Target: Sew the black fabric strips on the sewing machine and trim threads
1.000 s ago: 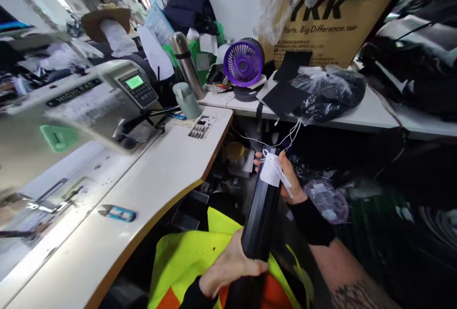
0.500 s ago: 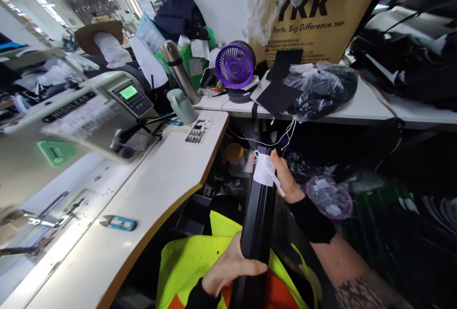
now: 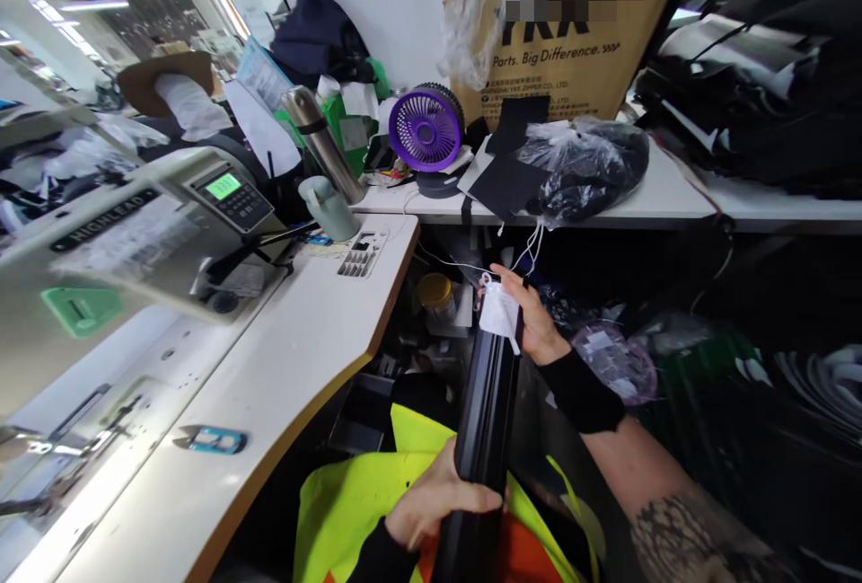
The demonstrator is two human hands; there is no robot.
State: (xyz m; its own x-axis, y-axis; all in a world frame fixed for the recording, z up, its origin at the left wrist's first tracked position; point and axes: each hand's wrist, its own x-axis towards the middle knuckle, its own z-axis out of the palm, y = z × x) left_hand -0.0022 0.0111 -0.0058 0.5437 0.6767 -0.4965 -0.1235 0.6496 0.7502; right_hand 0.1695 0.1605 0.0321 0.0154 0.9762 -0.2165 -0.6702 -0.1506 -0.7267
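Bundle [image 3: 486, 403], long and black, slants, held in both hands; the left hand [image 3: 437, 495] has its fingers round the near part, the right hand [image 3: 537, 321] its fingers round the far end; desk [image 3: 296, 313] left of all the fingers, sewing machine [image 3: 148, 279] set in it farther left; box [image 3: 572, 91] well beyond the right fingers; fan [image 3: 426, 131] beyond them too, more leftward; white tag [image 3: 499, 312] on the bundle, just beside the right fingers; snips [image 3: 214, 440] on the desk, left of the left fingers.
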